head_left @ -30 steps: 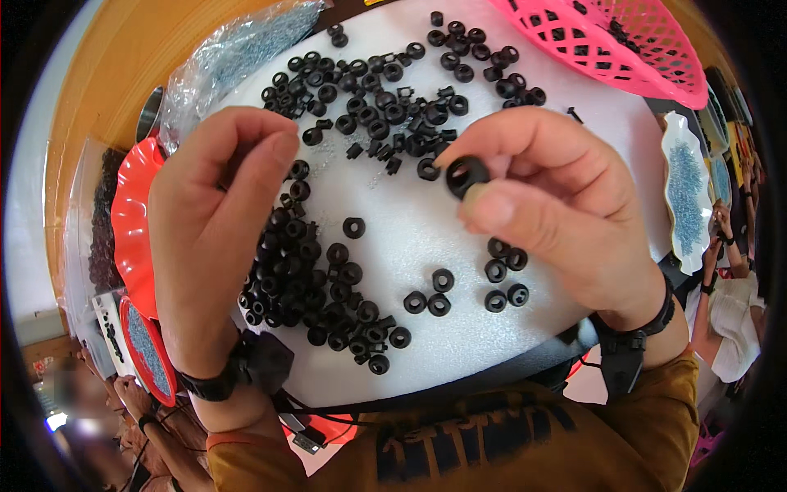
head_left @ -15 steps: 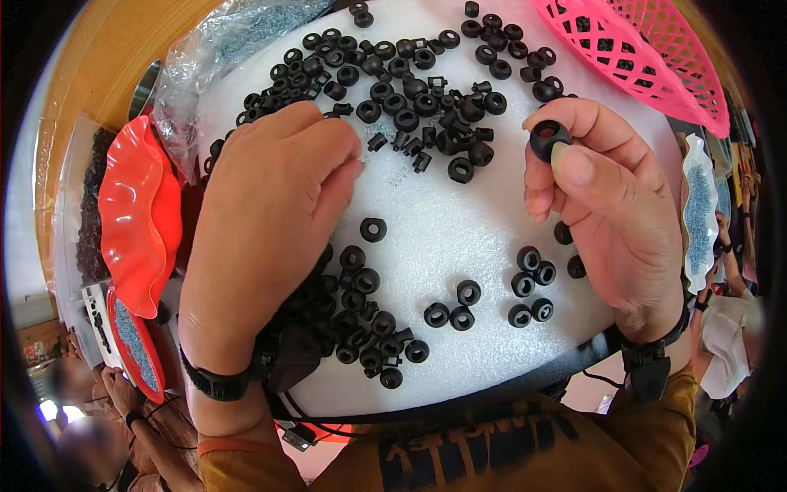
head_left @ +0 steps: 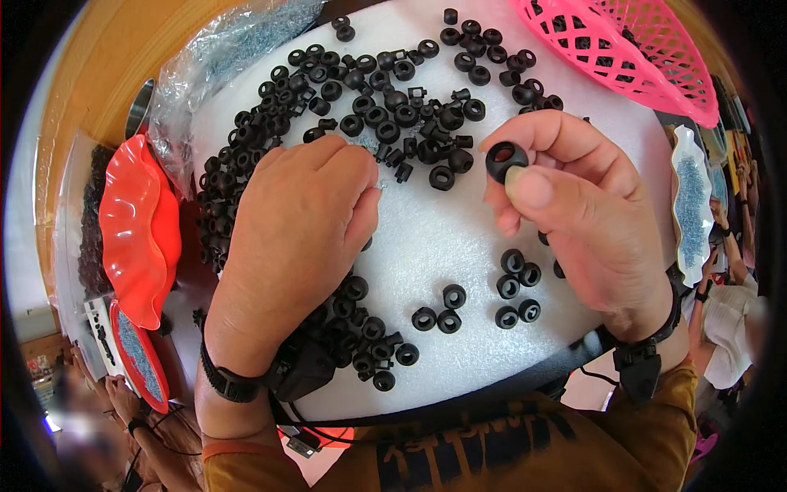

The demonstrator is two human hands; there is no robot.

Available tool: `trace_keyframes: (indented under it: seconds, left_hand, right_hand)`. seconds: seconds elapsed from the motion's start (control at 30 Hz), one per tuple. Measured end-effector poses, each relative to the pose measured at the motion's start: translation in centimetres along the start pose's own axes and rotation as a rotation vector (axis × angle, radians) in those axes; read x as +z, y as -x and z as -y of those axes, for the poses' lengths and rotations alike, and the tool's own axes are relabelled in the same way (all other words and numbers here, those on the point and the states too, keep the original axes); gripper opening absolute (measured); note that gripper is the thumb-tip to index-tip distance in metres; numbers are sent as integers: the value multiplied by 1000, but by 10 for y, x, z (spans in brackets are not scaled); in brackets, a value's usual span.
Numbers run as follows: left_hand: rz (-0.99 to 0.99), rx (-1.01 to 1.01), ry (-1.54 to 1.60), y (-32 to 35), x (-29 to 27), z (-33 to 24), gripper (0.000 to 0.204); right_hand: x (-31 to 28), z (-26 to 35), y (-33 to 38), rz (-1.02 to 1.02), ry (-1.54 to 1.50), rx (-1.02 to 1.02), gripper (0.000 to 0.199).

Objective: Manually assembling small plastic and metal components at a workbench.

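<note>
My right hand (head_left: 586,193) pinches a round black plastic ring (head_left: 497,170) between thumb and forefinger, raised above the white foam sheet (head_left: 426,238). Its hole faces up toward me. My left hand (head_left: 299,201) is closed with the knuckles up, over the left middle of the sheet. Its fingertips, and anything in them, are hidden. Beyond that hand spreads a large pile of black rings (head_left: 387,131) mixed with small black clip-like pieces (head_left: 404,172). Nearer my left wrist is another heap of rings (head_left: 373,328). A few rings (head_left: 448,321) sit in small groups on the right.
A pink lattice basket (head_left: 574,41) stands at the far right. At the left are a red wavy dish (head_left: 135,238) and a red-rimmed tray (head_left: 156,361) of grey-blue bits. A white wavy dish (head_left: 693,205) lies at the right edge. Clear plastic bag (head_left: 197,98) at far left.
My left hand has shifted slightly right in the picture and my right hand slightly left, bringing the held ring closer to the left hand. The view has also shifted a little.
</note>
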State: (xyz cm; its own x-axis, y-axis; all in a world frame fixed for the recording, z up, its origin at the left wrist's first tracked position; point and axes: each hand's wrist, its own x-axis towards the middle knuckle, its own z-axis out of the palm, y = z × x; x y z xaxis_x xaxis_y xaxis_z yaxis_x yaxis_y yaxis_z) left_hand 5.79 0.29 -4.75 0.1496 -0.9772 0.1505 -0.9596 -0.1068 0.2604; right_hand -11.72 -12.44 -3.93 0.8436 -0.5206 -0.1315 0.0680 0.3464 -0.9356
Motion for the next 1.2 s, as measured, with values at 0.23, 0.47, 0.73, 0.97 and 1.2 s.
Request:
trace_keyframes:
  seconds: [0.23,0.47,0.73,0.97,1.2]
  left_hand:
    - [-57,91,-51,-2,4,-1,12]
    - [-62,75,-45,-2,1,-4,14]
    - [-242,-321,710,6,-28,-34,12]
    - [-284,-9,769,13,-38,-46,17]
    - [-294,147,493,11,-37,-50,18]
  right_hand:
    - [1,0,2,42,-29,44,29]
    - [0,1,4,121,-115,61,30]
    - [-1,1,5,200,-142,29,26]
    - [1,2,8,233,-93,33,26]
    - [1,0,8,290,-85,47,26]
